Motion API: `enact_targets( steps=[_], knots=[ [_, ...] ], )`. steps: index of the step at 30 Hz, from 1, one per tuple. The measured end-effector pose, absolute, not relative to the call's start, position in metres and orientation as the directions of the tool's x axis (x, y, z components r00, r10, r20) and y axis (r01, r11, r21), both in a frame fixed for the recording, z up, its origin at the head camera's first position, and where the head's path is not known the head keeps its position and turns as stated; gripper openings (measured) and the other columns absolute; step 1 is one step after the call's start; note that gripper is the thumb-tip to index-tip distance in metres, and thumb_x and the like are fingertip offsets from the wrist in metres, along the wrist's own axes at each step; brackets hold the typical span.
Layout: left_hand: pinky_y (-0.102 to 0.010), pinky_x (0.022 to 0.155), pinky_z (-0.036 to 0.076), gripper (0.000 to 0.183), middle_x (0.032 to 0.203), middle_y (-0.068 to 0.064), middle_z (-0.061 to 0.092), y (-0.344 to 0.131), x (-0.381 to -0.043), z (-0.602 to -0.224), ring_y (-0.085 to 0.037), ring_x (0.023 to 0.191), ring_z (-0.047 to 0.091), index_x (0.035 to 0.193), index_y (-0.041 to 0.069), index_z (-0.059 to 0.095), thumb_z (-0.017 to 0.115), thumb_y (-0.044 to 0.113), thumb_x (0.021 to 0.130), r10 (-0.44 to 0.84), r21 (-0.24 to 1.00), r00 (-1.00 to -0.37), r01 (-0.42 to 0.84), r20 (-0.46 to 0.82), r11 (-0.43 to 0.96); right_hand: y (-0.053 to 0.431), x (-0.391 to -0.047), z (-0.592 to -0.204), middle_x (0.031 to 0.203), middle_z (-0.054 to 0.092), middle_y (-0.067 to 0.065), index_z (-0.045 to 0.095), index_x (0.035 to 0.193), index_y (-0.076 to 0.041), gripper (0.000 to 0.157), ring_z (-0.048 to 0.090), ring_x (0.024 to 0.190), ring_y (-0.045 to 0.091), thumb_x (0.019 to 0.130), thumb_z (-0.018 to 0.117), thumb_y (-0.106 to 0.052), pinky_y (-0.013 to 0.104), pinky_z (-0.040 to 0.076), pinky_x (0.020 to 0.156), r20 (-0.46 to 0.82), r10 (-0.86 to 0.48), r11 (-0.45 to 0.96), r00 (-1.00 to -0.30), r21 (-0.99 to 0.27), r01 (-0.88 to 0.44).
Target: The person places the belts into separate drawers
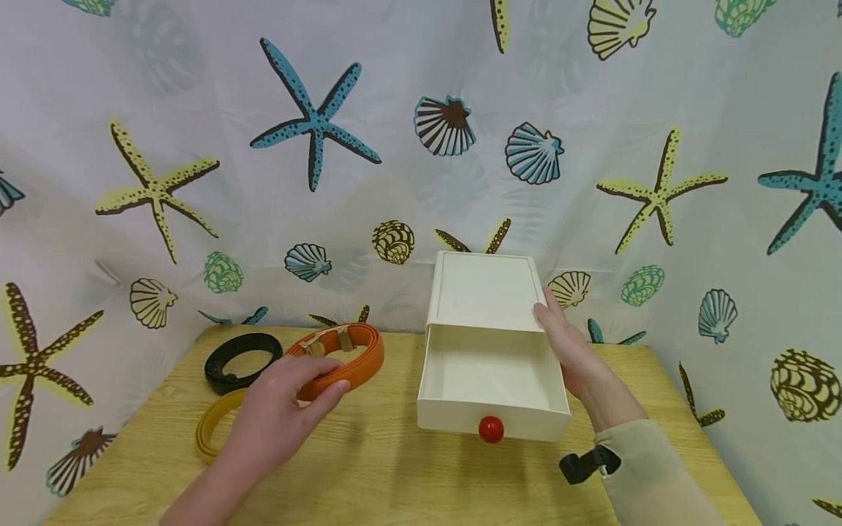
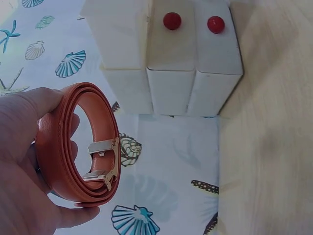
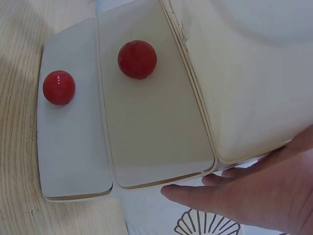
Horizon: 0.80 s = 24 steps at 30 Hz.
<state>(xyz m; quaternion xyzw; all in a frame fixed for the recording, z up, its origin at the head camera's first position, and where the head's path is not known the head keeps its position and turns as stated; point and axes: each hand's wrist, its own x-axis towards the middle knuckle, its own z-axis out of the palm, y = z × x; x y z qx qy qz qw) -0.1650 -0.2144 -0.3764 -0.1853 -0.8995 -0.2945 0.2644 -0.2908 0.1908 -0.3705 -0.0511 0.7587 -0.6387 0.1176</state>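
A coiled orange belt (image 1: 364, 370) with a metal buckle is in my left hand (image 1: 279, 409), held above the table with the thumb on its near side. In the left wrist view, the fingers and thumb wrap round the belt (image 2: 54, 147). A white drawer unit (image 1: 487, 288) stands to the right, its top drawer (image 1: 454, 415) pulled out, with a bare inside and a red knob (image 1: 491, 429). My right hand (image 1: 569, 347) rests along the unit's right side, fingers fairly straight. Two closed lower drawers (image 3: 156, 122) show in the right wrist view.
A coiled black belt (image 1: 213, 369) and a coiled yellow belt (image 1: 205, 431) lie on the left of the wooden table (image 1: 368, 475); my left forearm partly covers the yellow one. A curtain (image 1: 368, 197) printed with shells and starfish hangs behind and at both sides.
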Motion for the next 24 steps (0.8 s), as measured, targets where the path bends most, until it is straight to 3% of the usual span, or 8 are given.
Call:
enact_targets(
  steps=[24],
  knots=[
    [-0.037, 0.077, 0.055, 0.023, 0.109, 0.009, 0.079, -0.171, -0.168, -0.332, -0.012, 0.098, 0.061, 0.122, 0.015, 0.083, 0.086, 0.02, 0.1, 0.254, 0.416, -0.713, 0.619, 0.654, 0.666, 0.192, -0.292, -0.372, 0.184, -0.01, 0.009, -0.015, 0.172, -0.051, 0.069, 0.03, 0.155, 0.049, 0.118, 0.029, -0.055, 0.075, 0.04, 0.113, -0.1, -0.234, 0.181, -0.967, -0.982, 0.057]
  ],
)
